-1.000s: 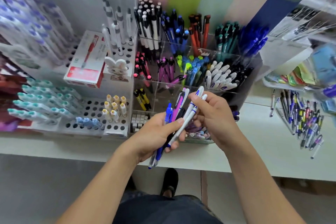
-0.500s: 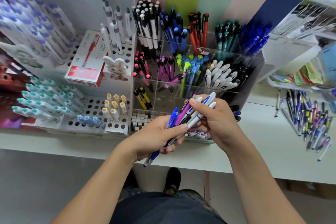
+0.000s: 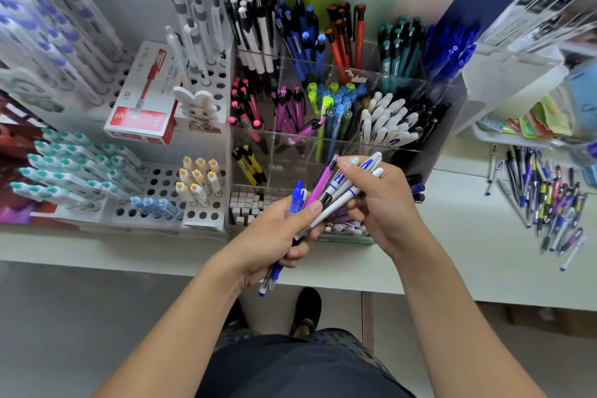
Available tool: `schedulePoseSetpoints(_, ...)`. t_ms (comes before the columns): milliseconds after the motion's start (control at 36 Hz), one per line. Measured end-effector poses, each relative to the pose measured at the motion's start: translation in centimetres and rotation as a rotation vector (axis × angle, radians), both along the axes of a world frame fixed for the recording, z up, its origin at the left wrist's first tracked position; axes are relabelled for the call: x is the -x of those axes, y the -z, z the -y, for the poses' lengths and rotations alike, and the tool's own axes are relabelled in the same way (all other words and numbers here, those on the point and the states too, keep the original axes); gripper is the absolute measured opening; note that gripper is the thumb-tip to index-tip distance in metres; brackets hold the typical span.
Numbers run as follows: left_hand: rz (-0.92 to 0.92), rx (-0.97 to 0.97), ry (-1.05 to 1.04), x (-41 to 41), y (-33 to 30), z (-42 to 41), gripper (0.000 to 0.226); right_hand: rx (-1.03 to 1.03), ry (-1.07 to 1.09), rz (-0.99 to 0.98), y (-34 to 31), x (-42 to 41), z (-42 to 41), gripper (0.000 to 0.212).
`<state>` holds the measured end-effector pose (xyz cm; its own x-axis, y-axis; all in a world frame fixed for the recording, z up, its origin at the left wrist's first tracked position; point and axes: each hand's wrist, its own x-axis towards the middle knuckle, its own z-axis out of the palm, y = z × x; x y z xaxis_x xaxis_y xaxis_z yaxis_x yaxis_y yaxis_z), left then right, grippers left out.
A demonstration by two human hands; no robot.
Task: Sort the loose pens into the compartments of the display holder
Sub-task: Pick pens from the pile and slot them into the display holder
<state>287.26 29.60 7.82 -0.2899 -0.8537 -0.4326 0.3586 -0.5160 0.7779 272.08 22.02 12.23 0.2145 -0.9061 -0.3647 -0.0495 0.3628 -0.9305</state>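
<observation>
My left hand (image 3: 274, 236) grips a bunch of pens (image 3: 323, 194): a blue one, a purple one and white ones with blue print. My right hand (image 3: 381, 203) pinches the upper ends of the white pens (image 3: 361, 171) in that bunch. Both hands hover just in front of the clear display holder (image 3: 403, 152), whose compartments hold pens grouped by colour. One compartment at its right holds matching white pens (image 3: 387, 126). A pile of loose pens (image 3: 542, 197) lies on the white counter to the right.
A white perforated rack (image 3: 161, 178) with teal, yellow and blue markers stands left of the holder, with a red-and-white pen box (image 3: 145, 100) behind it. Small white erasers (image 3: 248, 203) fill a front compartment. The counter edge (image 3: 161, 265) runs below my hands. Clear shelves stand at the far right.
My hands and the bunch have stayed in front of the holder. My right hand's fingers have shifted along the tops of the white pens, fanning them a little further right.
</observation>
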Motion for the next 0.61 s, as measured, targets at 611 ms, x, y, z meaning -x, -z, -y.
schedulePoseSetpoints(611, 0.230, 0.039, -0.427, -1.4, 1.6, 0.4, 0.023, 0.558, 0.493, -0.129, -3.9, 5.8, 1.7, 0.014)
